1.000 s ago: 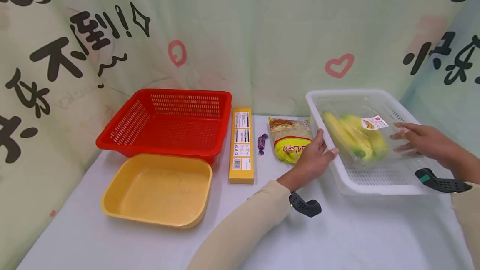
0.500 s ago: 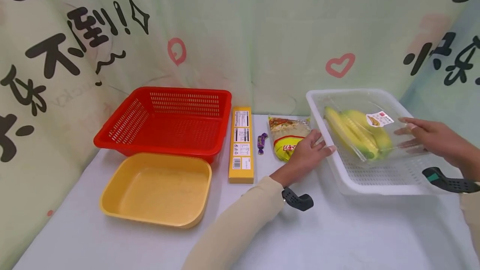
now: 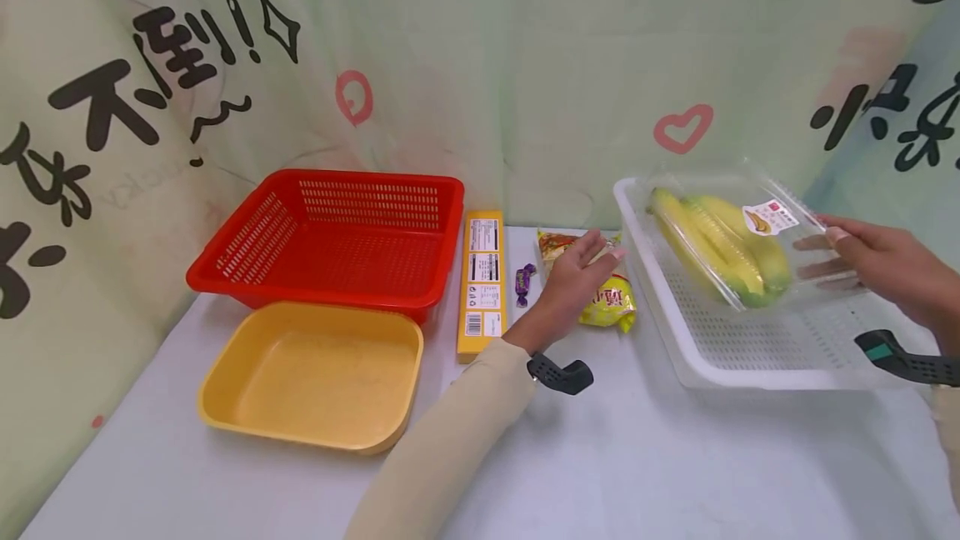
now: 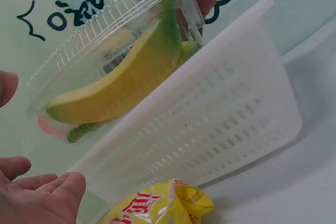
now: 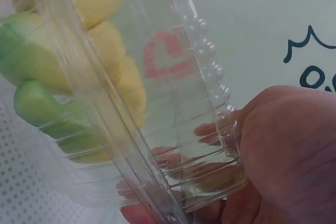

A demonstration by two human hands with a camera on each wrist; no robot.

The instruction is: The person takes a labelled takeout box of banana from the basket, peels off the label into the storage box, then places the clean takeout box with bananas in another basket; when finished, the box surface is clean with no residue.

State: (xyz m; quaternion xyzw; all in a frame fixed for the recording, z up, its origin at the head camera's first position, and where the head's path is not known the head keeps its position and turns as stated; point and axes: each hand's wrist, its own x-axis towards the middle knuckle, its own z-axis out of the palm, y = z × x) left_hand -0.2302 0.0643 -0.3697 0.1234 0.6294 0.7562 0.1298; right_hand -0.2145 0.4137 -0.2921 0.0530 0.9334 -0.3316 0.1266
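Note:
A clear plastic box of bananas (image 3: 723, 244) with a white label is raised at the white basket (image 3: 720, 369), tilted in the left wrist view. My right hand (image 3: 885, 269) grips the box's right end; its fingers show through the clear plastic in the right wrist view. My left hand (image 3: 566, 286) is held over the yellow food packet (image 3: 609, 302), fingers extended and apart from the basket. Nothing is in its grasp. In the left wrist view, the left hand (image 4: 44, 195) appears at the lower left, beside the packet.
A red basket (image 3: 442, 265) stands at the back left, with a yellow tray (image 3: 315, 440) in front of it. A long yellow box (image 3: 482, 273) and a purple-wrapped candy (image 3: 523, 284) lie mid-table. A printed curtain (image 3: 510, 65) hangs behind.
My left hand has let go of the white basket's rim and moved left over the packet. My right hand has lifted the banana box up and slightly to the right.

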